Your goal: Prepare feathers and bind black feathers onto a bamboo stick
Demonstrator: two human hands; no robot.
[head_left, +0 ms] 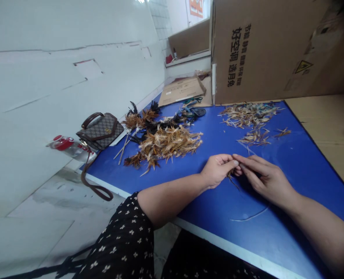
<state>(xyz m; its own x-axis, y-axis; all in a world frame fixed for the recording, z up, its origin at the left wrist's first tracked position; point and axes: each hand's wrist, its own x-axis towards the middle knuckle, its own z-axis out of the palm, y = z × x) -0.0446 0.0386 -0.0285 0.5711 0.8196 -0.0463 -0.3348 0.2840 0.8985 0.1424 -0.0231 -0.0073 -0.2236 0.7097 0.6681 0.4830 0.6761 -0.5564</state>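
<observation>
My left hand [218, 170] is closed in a pinch, with a small brown feather [232, 180] poking out below its fingers. Fingertips of my right hand [266, 178] press together right beside the left thumb. Whatever they pinch is too small to make out. Both hands hover over the front part of the blue tabletop [218, 205]. A thin pale strand [250, 217] curves out on the surface under my right hand. Just beyond the hands lies a small cluster of brownish feathers [255, 137].
A large pile of tan feathers [169, 143] lies to the left, with darker bunches [143, 118] behind it. Mixed loose feathers [247, 114] lie at the back right. A handbag [102, 130] and a bottle [73, 147] stand at the left edge. A big cardboard panel [270, 50] rises behind.
</observation>
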